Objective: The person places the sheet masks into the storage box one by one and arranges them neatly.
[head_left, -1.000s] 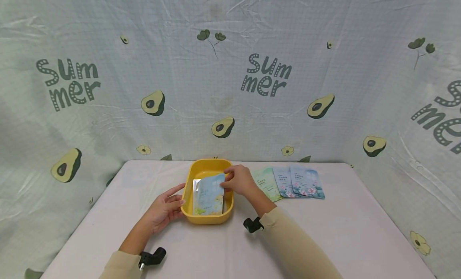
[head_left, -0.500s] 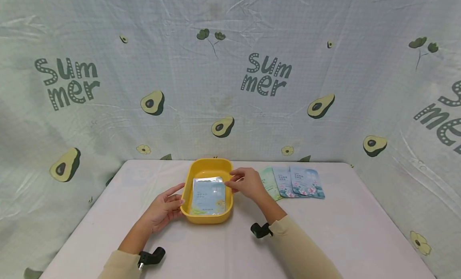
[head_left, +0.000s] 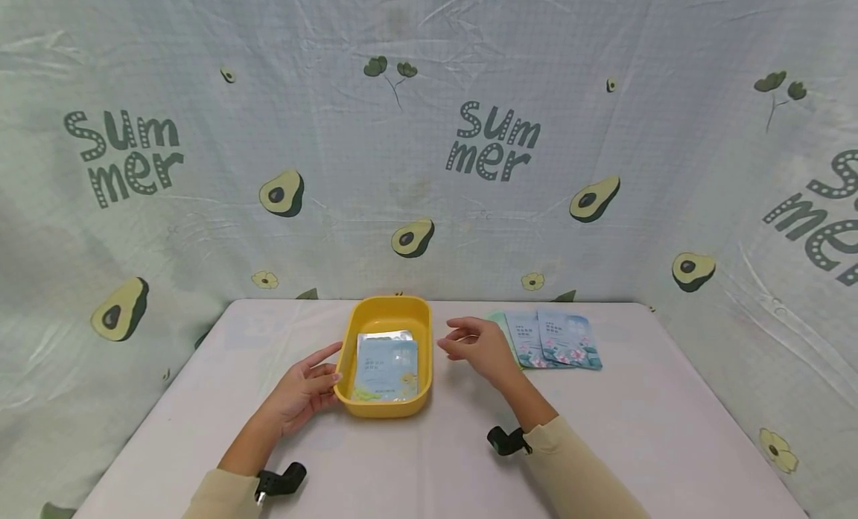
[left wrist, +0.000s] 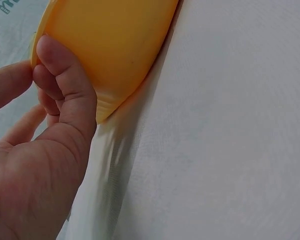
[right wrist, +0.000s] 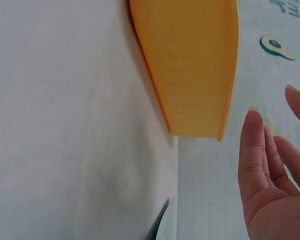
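Head view: left hand (head_left: 302,396) pinches rim of yellow oblong plastic tray (head_left: 385,409) bearing flat pale-blue sachet (head_left: 385,371); right hand (head_left: 481,349), fingers loosely spread, hovers just beside tray.

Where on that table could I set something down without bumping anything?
The table looks bare right of the overlapping packets, in front of the yellow tray, and left of the left hand. It's crowded between tray and packets, where the right hand is, and inside the tray, where stacked sachets lie.
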A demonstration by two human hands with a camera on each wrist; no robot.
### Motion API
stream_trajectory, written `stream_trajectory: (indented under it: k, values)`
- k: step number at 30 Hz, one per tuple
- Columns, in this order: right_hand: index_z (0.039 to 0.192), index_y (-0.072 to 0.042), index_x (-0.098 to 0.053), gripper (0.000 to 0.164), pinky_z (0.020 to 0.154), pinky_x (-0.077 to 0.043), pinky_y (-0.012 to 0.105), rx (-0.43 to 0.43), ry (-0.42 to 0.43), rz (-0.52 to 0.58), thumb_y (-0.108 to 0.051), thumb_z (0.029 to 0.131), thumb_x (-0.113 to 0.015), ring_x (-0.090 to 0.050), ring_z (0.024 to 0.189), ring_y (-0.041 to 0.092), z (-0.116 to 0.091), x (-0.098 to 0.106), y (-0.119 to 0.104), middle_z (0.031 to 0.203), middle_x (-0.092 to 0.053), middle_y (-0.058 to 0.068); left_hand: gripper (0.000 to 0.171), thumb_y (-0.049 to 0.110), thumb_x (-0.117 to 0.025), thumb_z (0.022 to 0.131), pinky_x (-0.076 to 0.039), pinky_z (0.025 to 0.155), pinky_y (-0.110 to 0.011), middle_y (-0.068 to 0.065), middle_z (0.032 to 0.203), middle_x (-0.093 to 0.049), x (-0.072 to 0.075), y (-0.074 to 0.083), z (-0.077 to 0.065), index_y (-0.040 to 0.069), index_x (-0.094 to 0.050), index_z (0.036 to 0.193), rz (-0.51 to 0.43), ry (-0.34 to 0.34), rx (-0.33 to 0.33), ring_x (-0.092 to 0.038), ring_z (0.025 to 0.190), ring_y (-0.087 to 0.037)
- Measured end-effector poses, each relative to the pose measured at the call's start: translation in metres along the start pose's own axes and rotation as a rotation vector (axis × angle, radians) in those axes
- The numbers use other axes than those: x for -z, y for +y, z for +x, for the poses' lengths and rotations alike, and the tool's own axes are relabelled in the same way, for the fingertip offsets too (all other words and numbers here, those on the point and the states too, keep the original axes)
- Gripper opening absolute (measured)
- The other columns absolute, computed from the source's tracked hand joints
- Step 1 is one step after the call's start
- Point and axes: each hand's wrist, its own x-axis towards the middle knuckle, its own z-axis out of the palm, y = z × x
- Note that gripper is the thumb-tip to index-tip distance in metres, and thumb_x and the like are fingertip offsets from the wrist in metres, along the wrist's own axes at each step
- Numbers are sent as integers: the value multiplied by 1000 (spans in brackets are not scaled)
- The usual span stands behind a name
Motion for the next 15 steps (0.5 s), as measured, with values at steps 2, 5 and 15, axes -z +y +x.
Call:
stream_trajectory:
  k: [2,5,15]
  values:
    - [133,-17,-68,53,88,-62,33,13,14,19,-35,85,-83,-76,84,22,-2,5,4,104,-73,3,74,3,-63,99,-60,77,-24,-3,108,-60,0,0,0,16,-28,163,-1,-1,0,-65,82,-16]
    - [131,-19,-69,51,87,-62,32,24,36,44,-34,85,-84,-76,86,23,-5,11,9,106,-73,4,74,4,-63,99,-60,78,-24,-3,109,-60,0,1,-1,16,-28,163,0,-3,0,-64,83,-16]
    - [130,-17,-70,48,83,-62,27,31,70,105,-31,86,-84,-75,93,26,-13,36,23,111,-72,8,73,3,-61,100,-60,77,-24,-3,109,-61,-1,1,-1,16,-27,163,-8,-7,0,-64,83,-16]
